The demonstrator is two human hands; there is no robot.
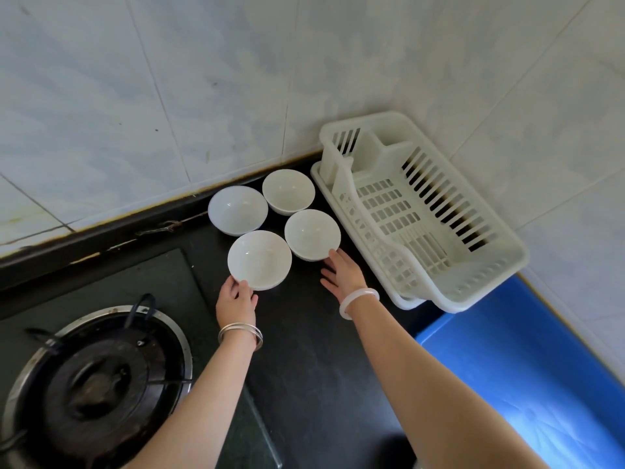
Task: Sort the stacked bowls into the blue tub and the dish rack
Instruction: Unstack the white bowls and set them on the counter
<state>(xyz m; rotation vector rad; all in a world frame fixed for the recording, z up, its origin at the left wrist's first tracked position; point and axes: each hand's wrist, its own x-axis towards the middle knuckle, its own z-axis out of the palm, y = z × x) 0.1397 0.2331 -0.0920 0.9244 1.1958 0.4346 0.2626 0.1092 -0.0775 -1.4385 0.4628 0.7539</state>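
Fingers of my left hand (pixel 236 296) pinch the near-left bowl's (pixel 259 258) rim; right hand (pixel 341 273) fingers spread, touching near-right bowl (pixel 311 234) beside dish rack (pixel 480 282).

A: Is it bright? 
B: Yes. Soft daylight fills the picture, and the wall tiles (pixel 169 96) look pale and washed out.

A: Any shine? 
B: A white glow sits on the blue tub (pixel 527 418). The bowls (pixel 259 258) have tiny glints.

A: Is it sharp? 
B: The middle is clear. The edges bend, and the arms look soft and blurry near the bottom.
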